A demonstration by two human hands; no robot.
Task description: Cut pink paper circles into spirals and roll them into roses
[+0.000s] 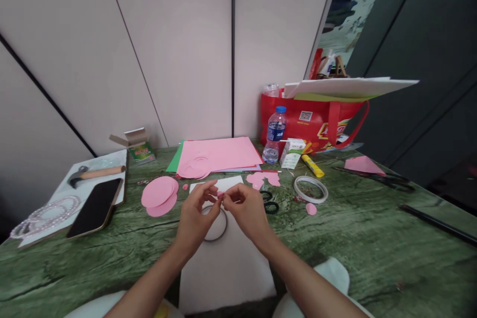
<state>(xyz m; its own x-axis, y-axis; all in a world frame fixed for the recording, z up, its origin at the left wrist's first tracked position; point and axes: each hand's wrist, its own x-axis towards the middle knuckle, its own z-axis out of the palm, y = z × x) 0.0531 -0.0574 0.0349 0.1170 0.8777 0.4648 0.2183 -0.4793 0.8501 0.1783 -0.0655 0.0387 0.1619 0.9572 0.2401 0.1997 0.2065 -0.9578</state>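
My left hand [196,212] and my right hand [246,210] meet over a white sheet [228,278], fingertips nearly touching. Pinched between them is a small piece of pink paper [220,194], partly covered by the fingers. Beneath my left hand a thin dark-edged ring [225,227] lies on the sheet. Black-handled scissors [272,207] rest just beyond my right hand, partly hidden by it. Pink paper scraps [263,179] lie behind the scissors. Left of my left hand, several pink paper circles [159,195] overlap on the green table.
Pink card sheets [223,153] lie at the back. A water bottle [275,136], small white carton [292,153], glue stick [312,165] and tape roll [325,192] are to the right, before a red bag [320,124]. Leftward sit a phone [96,208], hammer [100,173] and beads [48,216].
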